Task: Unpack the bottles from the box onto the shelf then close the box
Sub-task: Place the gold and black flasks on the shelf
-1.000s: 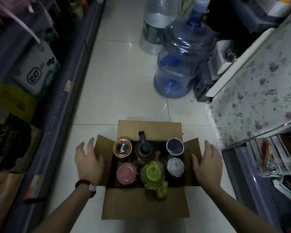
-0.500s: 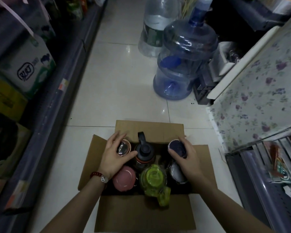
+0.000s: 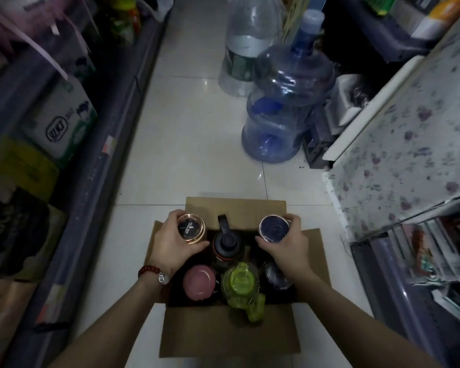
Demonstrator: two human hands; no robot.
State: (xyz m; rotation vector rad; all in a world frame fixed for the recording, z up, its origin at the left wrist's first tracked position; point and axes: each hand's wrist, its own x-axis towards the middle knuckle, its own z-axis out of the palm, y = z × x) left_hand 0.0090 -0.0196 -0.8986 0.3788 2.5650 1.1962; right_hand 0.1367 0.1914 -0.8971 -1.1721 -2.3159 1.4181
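Bottles stand upright in the open cardboard box on the pale tiled floor, long axes vertical, caps pointing straight up at the head camera. The left hand has its fingers curled round the copper-rimmed bottle at the back left corner. The right hand wraps round the dark blue-topped bottle at the back right; both bottle tops sit higher than the rest. Between them stands a black bottle with a loop handle. In the front row are a pink-lidded bottle, a lime green one with its strap hanging over the near flap, and a dark one partly hidden under the right wrist. All four box flaps lie folded outward. A shelf runs along the left, with another shelf unit on the right. Two big water jugs stand beyond the box.
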